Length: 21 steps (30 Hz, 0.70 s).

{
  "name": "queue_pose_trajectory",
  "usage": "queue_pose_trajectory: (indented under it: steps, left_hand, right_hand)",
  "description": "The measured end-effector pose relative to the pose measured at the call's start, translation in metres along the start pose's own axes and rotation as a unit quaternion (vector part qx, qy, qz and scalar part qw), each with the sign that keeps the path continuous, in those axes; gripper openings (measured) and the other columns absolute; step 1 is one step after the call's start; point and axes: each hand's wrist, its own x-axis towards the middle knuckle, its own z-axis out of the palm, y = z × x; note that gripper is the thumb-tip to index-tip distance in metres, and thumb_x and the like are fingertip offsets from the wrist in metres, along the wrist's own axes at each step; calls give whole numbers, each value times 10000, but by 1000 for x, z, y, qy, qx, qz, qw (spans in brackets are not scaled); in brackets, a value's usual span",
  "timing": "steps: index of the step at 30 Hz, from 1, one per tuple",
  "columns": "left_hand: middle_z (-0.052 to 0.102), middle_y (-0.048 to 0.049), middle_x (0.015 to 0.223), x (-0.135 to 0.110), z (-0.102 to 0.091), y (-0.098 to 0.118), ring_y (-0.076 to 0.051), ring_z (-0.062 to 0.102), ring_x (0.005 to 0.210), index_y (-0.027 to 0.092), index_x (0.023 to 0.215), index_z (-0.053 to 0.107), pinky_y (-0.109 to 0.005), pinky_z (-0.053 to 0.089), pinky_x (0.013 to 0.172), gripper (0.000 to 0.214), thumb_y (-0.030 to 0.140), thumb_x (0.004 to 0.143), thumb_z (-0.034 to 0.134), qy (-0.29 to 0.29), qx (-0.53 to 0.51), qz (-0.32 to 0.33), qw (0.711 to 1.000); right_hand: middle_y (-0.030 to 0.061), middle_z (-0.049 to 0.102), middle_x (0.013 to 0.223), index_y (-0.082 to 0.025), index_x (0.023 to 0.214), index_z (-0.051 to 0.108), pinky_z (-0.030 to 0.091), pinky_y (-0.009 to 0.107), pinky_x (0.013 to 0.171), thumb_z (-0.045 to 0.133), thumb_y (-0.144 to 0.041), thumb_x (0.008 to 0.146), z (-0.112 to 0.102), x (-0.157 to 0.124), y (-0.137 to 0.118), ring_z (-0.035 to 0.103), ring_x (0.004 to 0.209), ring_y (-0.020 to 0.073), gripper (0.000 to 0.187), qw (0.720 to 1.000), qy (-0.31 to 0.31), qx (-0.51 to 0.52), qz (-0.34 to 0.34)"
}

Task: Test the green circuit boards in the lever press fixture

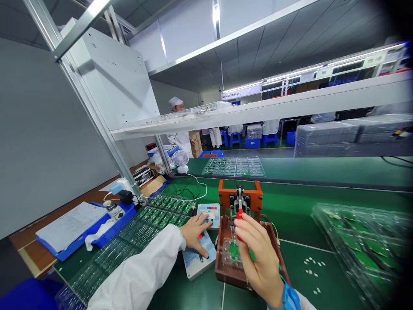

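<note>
Head view: right hand point(258, 255) closed around red lever point(239, 213), left hand point(195, 233) flat on meter point(213, 211), digits unreadable.

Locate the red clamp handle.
Head view, centre: the red clamp handle tops the brown fixture, pinched by the right hand, right of the white meter box.

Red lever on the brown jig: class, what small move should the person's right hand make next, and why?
Probably swing the red lever fully home. The right hand is already closed around it, a green board sits in the brown jig below, and the left hand rests open on the control box, fingers by its buttons.
</note>
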Motion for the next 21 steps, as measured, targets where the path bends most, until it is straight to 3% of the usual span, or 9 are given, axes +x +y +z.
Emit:
queue_pose_trajectory:
  steps: [8, 15, 21]
  left_hand:
    - [56, -206, 1716, 5, 1, -2, -519, -22, 1557, 144, 1631, 313, -685, 91, 1240, 1455, 920, 488, 768, 16, 3, 16, 1000]
    - [24, -203, 1716, 8, 4, -1, -526, -38, 1553, 158, 1645, 275, -709, 107, 1226, 1500, 897, 451, 806, 6, 8, -2, 1000]
    - [1, -212, 1711, -6, -8, -11, -498, -73, 1558, 126, 1662, 178, -682, 64, 1241, 1486, 926, 543, 740, 12, -33, -1, 999]
  right_hand:
    - [78, 698, 1345, -239, 1443, 564, 606, 439, 1032, 512, -20, 971, 1, -2, 0, 549, 1408, 267, 523, 1000, 1, -8, 4]
    - [79, 671, 1381, -212, 1448, 555, 547, 416, 1101, 510, 3, 965, 2, -2, 0, 510, 1437, 252, 530, 1000, 1, 6, 0]
    - [66, 670, 1384, -228, 1457, 547, 549, 421, 1102, 506, 8, 965, 1, -2, -1, 498, 1446, 250, 548, 1000, -8, 8, 6]
